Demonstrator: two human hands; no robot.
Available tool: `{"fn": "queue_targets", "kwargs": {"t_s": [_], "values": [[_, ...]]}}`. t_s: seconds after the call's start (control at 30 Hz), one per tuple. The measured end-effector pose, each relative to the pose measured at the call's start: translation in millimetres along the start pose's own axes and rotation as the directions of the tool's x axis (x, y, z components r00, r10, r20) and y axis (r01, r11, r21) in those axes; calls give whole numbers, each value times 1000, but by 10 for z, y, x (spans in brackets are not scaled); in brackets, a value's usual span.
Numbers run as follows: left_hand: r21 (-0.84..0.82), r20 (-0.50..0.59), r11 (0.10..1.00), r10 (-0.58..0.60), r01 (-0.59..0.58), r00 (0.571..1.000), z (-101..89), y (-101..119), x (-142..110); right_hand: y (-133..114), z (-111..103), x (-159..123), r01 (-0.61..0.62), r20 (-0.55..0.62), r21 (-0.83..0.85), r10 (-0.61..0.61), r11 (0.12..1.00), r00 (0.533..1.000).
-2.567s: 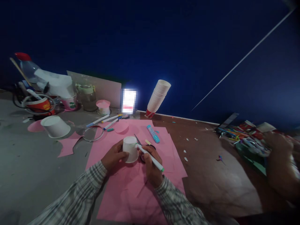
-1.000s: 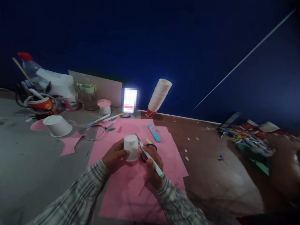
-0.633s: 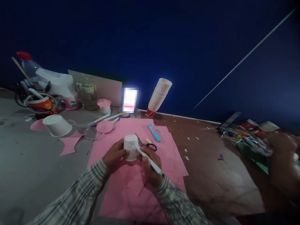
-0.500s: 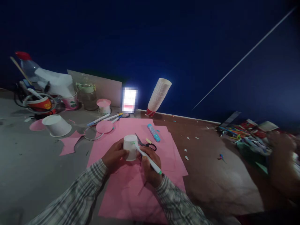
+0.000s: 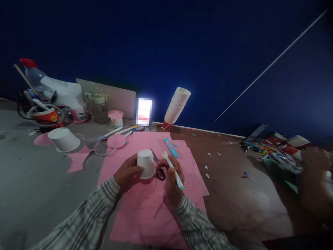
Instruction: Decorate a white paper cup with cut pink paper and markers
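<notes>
My left hand [image 5: 128, 171] grips the side of a small white paper cup [image 5: 145, 168], which stands upside down on pink paper [image 5: 143, 211]. Faint green marks show near the top of the cup's side. To the right of the cup, my right hand [image 5: 173, 178] holds a white marker pen [image 5: 174, 171] with a green end. The pen's tip points up and away, apart from the cup. Scissors [image 5: 160, 173] with black handles lie between the cup and my right hand, partly hidden by its fingers. Just beyond lies a light-blue box-shaped item [image 5: 171, 147].
A tall stack of paper cups [image 5: 177, 107] leans against the blue wall. At left are another white cup [image 5: 64, 139], a glass jar [image 5: 97, 107] and a red container of tools [image 5: 47, 116]. Another person's blurred hand [image 5: 316, 173] is at the far right, by a pile of craft scraps [image 5: 281, 156].
My right hand has drawn the marker pen away from the cup, to the right, and its tip now points more upward. My left hand and the cup have stayed in place.
</notes>
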State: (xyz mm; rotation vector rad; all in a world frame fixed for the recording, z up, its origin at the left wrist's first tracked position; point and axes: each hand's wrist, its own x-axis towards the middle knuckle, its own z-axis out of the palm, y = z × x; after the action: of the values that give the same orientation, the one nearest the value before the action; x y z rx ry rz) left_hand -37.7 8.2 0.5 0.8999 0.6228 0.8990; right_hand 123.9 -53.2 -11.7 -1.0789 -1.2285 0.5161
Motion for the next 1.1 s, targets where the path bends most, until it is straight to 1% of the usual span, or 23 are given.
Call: {"fn": "queue_targets", "kwargs": {"t_s": [0.07, 0.1, 0.17, 0.2, 0.27, 0.3, 0.37, 0.47, 0.57, 0.7, 0.8, 0.87, 0.97, 1.03, 1.1], "values": [[52, -22, 999, -1, 2, 1000, -4, 15, 9, 49, 8, 12, -53, -41, 6, 53, 999, 998], [65, -21, 998, -6, 8, 1000, -6, 20, 12, 63, 13, 18, -71, -34, -3, 71, 997, 997], [40, 15, 999, -10, 9, 1000, -13, 18, 14, 63, 22, 23, -82, 41, -51, 84, 995, 996], [17, 50, 1000, -13, 12, 999, -18, 12, 14, 53, 26, 23, -67, 80, -80, 74, 995, 994], [-11, 107, 1000, -14, 15, 994, -33, -9, 11, 24, 29, 16, 1, 139, -147, 19, 989, 990], [-9, 119, 1000, -15, 16, 993, -42, -21, 10, 11, 29, 12, 42, 160, -179, -13, 983, 987], [21, 103, 1000, -10, 8, 995, -55, -42, 10, -6, 22, 5, 102, 188, -231, -58, 968, 980], [84, 31, 996, 38, -41, 999, -54, -63, 20, -3, 3, 9, 141, 179, -276, -93, 951, 979], [137, 9, 986, 93, -93, 996, -27, -74, 32, 11, -8, 23, 163, 150, -311, -122, 936, 981], [197, 44, 974, 106, -113, 993, 24, -101, 26, 10, 6, 23, 205, 130, -387, -167, 899, 977], [220, 118, 970, 80, -104, 990, 52, -148, 10, -10, 30, -17, 258, 139, -423, -220, 869, 966], [179, 142, 979, 69, -94, 987, 58, -184, 1, -34, 45, -52, 305, 161, -426, -260, 852, 952], [74, 123, 996, 42, -51, 992, 50, -213, -9, -86, 54, -86, 351, 196, -389, -296, 852, 935], [24, 104, 999, 24, -26, 994, 44, -205, -18, -126, 45, -83, 343, 200, -329, -290, 880, 936], [-2, 107, 1000, 10, -10, 994, 48, -180, -29, -157, 23, -65, 318, 192, -254, -275, 913, 942]]}}
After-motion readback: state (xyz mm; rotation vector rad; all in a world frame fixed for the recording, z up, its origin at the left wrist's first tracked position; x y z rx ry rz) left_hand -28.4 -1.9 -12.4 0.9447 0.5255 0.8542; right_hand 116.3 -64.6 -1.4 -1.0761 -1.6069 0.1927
